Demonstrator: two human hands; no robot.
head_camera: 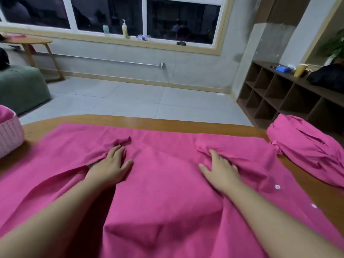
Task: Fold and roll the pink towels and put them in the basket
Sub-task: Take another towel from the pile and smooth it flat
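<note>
Right now I see one large pink towel [167, 183] spread across the wooden table [130, 121], filling the lower two thirds of the frame. It is a deep magenta cloth, thin and rumpled, with ridges bunched up just ahead of each hand and a deep fold running down the lower centre. Two small white spots sit on it toward the lower right; I cannot tell what they are. Its long axis runs left to right across the frame, with the far edge lying roughly parallel to the table's far edge and the near part running out of the bottom of the frame.

My left hand [111, 164] lies palm down on the cloth left of centre, fingers straight and slightly spread, pressing flat and gripping nothing; its little-finger side is tucked under a raised fold. My right hand [221, 170] lies right of centre the same way, fingers extended and pushing into a gathered ridge of fabric, nothing held.

A second pink towel [307, 146] sits crumpled in a heap at the right edge of the frame, apart from the spread one, partly hanging past the table's edge. At the left edge stands the pale pink basket [9, 138], on the table just beside the spread towel's left corner, with pink fabric showing in it.
</note>
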